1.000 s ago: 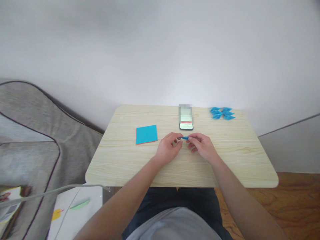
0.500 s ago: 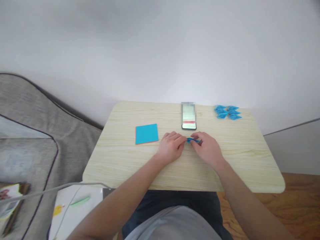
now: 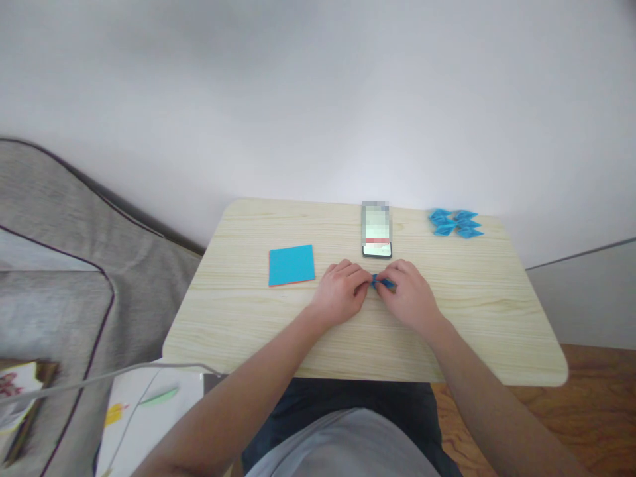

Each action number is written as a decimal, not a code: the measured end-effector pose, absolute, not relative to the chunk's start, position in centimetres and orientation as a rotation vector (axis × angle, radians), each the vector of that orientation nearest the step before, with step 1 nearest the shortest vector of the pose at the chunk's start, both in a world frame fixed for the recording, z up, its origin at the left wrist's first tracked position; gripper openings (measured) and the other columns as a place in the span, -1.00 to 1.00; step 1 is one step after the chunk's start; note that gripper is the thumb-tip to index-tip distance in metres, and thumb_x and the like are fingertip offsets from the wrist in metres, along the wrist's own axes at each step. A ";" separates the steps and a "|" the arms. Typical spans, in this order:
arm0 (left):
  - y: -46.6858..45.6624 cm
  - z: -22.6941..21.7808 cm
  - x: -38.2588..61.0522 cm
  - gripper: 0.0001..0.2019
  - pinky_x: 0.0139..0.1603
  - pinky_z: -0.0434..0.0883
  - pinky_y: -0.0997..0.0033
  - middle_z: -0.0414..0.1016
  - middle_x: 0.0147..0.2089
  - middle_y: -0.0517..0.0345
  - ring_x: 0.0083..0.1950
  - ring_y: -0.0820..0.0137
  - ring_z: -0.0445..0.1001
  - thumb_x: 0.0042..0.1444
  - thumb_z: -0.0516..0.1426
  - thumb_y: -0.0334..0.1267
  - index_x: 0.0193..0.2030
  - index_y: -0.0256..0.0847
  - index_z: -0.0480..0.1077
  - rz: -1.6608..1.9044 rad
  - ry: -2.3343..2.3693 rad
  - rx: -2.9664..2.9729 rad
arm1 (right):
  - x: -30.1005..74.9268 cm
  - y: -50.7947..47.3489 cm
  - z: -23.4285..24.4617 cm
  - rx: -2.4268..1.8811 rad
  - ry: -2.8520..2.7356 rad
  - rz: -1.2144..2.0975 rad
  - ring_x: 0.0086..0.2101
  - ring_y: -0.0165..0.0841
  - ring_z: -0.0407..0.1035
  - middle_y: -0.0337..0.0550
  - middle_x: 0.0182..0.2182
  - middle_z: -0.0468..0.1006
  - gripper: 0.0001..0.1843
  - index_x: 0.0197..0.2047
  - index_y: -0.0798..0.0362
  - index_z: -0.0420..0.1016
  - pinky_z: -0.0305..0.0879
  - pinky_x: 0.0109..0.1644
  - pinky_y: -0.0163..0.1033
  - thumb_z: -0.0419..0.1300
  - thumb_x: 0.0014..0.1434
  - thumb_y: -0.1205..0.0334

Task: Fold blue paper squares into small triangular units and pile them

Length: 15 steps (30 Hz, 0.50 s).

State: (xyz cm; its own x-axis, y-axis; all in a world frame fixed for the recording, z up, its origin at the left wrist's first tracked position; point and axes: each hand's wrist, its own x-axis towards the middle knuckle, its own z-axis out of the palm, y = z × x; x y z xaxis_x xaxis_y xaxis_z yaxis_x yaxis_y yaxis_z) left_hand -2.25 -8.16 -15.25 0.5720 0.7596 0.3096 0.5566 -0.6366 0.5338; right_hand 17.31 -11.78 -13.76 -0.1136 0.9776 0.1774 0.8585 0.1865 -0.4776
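A small folded piece of blue origami paper point(image 3: 389, 283) lies between my two hands, low over the middle of the table, partly hidden by fingers. My left hand point(image 3: 340, 289) pinches its left end with thumb and fingertips. From the other side, my right hand point(image 3: 408, 293) is closed on it, thumb and forefinger meeting near its middle. Left of my hands rests a stack of square paper point(image 3: 291, 265), blue on top with an orange-red edge beneath. Several folded blue paper pieces point(image 3: 456, 224) sit grouped at the back right of the table.
A phone point(image 3: 377, 250) with a lit screen lies just beyond my hands on the wood-grain table point(image 3: 238, 311). The table's back edge meets a white wall point(image 3: 318, 99). Grey upholstered seating point(image 3: 144, 285) stands at the left, and a cable point(image 3: 149, 366) crosses the lower left.
My right thumb and forefinger have closed together on the folded blue paper, nearer to my left hand. The left hand keeps its pinch. The view has shifted slightly.
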 end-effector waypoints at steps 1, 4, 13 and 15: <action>-8.1 -15.3 -2.3 -0.85 -0.04 0.35 0.17 0.60 -0.13 0.11 -0.02 0.23 0.44 0.29 0.11 -0.36 -0.13 -0.10 0.52 0.747 1.065 2.426 | 17.2 -11.7 -13.7 -1.732 -2.024 0.367 -0.07 -0.19 0.40 -0.10 -0.20 0.53 -0.90 -0.21 -0.03 0.62 0.38 0.07 -0.07 0.26 0.24 0.26; -8.1 -15.3 -2.3 -0.84 0.01 0.37 0.15 0.60 -0.07 0.08 0.02 0.23 0.45 0.28 0.13 -0.38 -0.12 -0.11 0.52 0.777 1.055 2.417 | 17.1 -11.5 -13.5 -1.778 -2.023 0.407 -0.07 -0.20 0.41 -0.11 -0.20 0.54 -0.90 -0.21 -0.03 0.62 0.36 0.07 -0.09 0.25 0.25 0.24; -8.1 -15.1 -2.2 -0.83 0.02 0.37 0.16 0.62 -0.10 0.14 0.00 0.25 0.45 0.29 0.11 -0.39 -0.10 -0.10 0.51 0.746 1.047 2.391 | 17.1 -11.0 -13.5 -1.850 -2.018 0.458 -0.08 -0.22 0.42 -0.12 -0.19 0.55 -0.90 -0.21 -0.04 0.62 0.33 0.02 -0.12 0.25 0.25 0.23; -8.1 -15.1 -2.2 -0.84 0.01 0.36 0.16 0.62 -0.10 0.13 0.00 0.24 0.45 0.29 0.11 -0.39 -0.11 -0.11 0.51 0.748 1.048 2.386 | 17.2 -11.0 -13.7 -1.833 -2.015 0.454 -0.09 -0.22 0.42 -0.12 -0.19 0.55 -0.90 -0.22 -0.03 0.62 0.33 0.02 -0.12 0.25 0.25 0.22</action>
